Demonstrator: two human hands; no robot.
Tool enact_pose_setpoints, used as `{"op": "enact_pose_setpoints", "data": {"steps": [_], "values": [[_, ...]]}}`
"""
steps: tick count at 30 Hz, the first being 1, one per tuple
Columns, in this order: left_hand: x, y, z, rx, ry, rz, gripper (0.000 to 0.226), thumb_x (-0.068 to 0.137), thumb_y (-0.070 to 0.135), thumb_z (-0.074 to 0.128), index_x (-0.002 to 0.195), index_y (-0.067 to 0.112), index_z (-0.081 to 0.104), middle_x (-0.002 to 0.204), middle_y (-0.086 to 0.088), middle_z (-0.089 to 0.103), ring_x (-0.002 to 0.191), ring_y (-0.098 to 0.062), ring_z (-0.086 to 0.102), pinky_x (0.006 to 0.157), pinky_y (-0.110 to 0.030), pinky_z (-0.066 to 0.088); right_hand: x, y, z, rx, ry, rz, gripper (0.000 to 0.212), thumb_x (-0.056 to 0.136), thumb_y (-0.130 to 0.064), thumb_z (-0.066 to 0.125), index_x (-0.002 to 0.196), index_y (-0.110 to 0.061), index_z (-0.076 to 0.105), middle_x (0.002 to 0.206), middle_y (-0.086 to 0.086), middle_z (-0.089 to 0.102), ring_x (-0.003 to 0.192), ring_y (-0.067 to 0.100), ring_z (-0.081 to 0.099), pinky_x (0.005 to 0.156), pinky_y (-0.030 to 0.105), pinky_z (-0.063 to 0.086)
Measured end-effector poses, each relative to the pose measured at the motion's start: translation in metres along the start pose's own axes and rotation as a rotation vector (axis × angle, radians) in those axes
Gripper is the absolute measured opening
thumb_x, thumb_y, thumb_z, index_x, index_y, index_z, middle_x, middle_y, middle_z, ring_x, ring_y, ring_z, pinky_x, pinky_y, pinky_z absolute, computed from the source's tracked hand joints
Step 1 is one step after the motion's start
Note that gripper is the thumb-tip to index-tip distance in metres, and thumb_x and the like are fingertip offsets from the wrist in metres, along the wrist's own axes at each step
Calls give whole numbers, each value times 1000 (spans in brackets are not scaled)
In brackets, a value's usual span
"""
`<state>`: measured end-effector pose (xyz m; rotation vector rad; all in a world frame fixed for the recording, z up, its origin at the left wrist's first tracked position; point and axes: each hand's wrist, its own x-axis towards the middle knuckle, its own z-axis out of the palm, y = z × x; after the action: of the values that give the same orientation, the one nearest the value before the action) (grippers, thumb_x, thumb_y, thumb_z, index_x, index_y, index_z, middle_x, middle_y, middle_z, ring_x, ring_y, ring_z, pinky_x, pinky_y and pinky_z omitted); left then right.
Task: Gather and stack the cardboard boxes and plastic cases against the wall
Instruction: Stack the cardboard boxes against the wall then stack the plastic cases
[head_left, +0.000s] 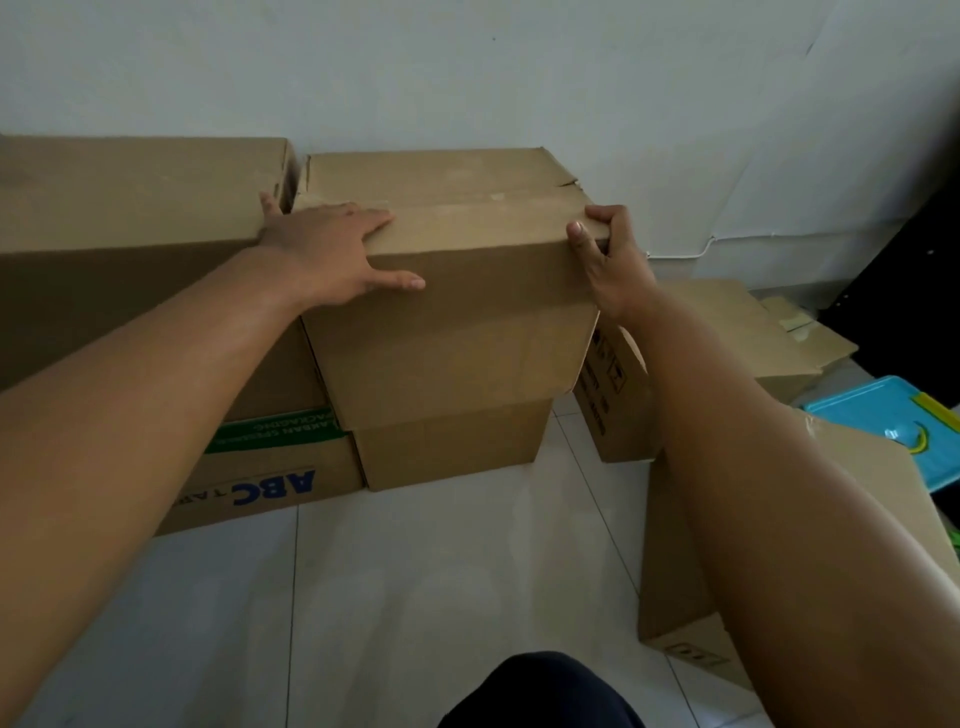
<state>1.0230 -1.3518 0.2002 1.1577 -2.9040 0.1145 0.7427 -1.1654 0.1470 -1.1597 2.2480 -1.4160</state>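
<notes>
Cardboard, plain and brown, made up the upper box (457, 291), which was seen set on a lower box (452, 441) at twelve o'clock of the view. Its far side was close to the white wall (467, 78); whether the two touched could not be told.

The left hand (332, 249) was laid flat on the box's near-left top corner, at ten o'clock, with fingers straight and spread and the thumb stretched along the front face. The right hand (608, 260) was hooked over the top right edge at two o'clock. Its fingers were curled onto the lid and its thumb was pressed at the front corner, so the box was gripped there.

At nine o'clock a tall box (130, 223) was stacked on an ABC box (260, 483), just beside the pile. At three o'clock a small printed box (613, 410) was partly hidden behind the right forearm, with flattened cardboard (753, 322) beyond it. A blue plastic case (893, 421) was seen at four o'clock, past a near box (675, 545) on the tiled floor (415, 571).
</notes>
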Motion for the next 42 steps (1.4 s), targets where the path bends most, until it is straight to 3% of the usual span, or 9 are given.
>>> {"op": "enact_pose_setpoints", "data": {"steps": [8, 14, 18, 22, 25, 27, 36, 39, 42], "values": [[25, -13, -4, -71, -56, -45, 132, 51, 114, 32, 164, 48, 15, 174, 10, 19, 158, -29, 25, 121, -75, 8, 26, -3, 16, 22, 12, -6, 63, 99, -68, 51, 144, -26, 39, 128, 3, 55, 112, 19, 57, 76, 25, 45], [17, -6, 2, -52, -24, -41, 134, 51, 112, 32, 165, 43, 15, 173, 4, 23, 157, -30, 26, 119, -75, 18, 16, 0, 18, 40, 0, 40, 67, 99, -66, 51, 150, -26, 35, 135, 6, 52, 123, 27, 56, 89, 32, 46], [5, 3, -3, -18, -27, -114, 121, 62, 103, 41, 164, 41, 22, 169, -6, 30, 152, -38, 31, 118, -71, 25, 3, -14, 11, -93, -43, 96, 94, 98, -70, 49, 165, -33, -5, 168, 14, 27, 151, 36, 34, 121, 48, 33], [-10, 18, 1, 61, 138, -138, 86, 81, 87, 53, 144, 27, 52, 147, -15, 51, 136, -41, 47, 113, -65, 33, -40, -4, 9, -214, 15, 134, 103, 97, -71, 50, 160, -39, -25, 174, 11, 4, 159, 37, 11, 125, 60, 15], [-23, 34, 9, 72, 359, 14, 58, 94, 59, 66, 137, 20, 58, 137, -13, 58, 127, -38, 53, 109, -59, 39, -71, 17, 9, -296, 54, 181, 100, 95, -75, 48, 159, -43, -22, 175, 7, 2, 158, 38, 12, 123, 65, 18], [-31, 41, 18, 55, 440, 102, 55, 94, 47, 71, 139, 19, 55, 136, -13, 59, 125, -38, 56, 108, -58, 40, -89, 27, 9, -364, 71, 240, 98, 95, -74, 48, 160, -43, -18, 174, 9, 8, 157, 40, 18, 123, 64, 22], [-46, 51, 43, -83, 505, 124, 71, 91, 53, 66, 147, 16, 43, 147, -15, 47, 137, -38, 45, 118, -63, 31, -168, 18, -23, -631, 158, 315, 93, 88, -73, 57, 160, -44, 7, 160, 9, 40, 143, 37, 43, 106, 64, 46], [-60, 64, 43, -150, 618, 234, 60, 91, 45, 66, 141, 15, 50, 145, -15, 47, 136, -37, 45, 119, -61, 31, -183, 12, -41, -662, 168, 352, 86, 88, -67, 63, 157, -45, 18, 155, 7, 47, 139, 34, 48, 102, 63, 50], [-69, 93, 53, -238, 752, 371, 42, 91, 34, 66, 128, 17, 56, 132, -10, 52, 123, -30, 51, 107, -48, 40, -188, 22, -60, -688, 186, 328, 81, 89, -65, 65, 157, -42, 25, 152, 7, 49, 136, 34, 51, 103, 59, 51]]}}
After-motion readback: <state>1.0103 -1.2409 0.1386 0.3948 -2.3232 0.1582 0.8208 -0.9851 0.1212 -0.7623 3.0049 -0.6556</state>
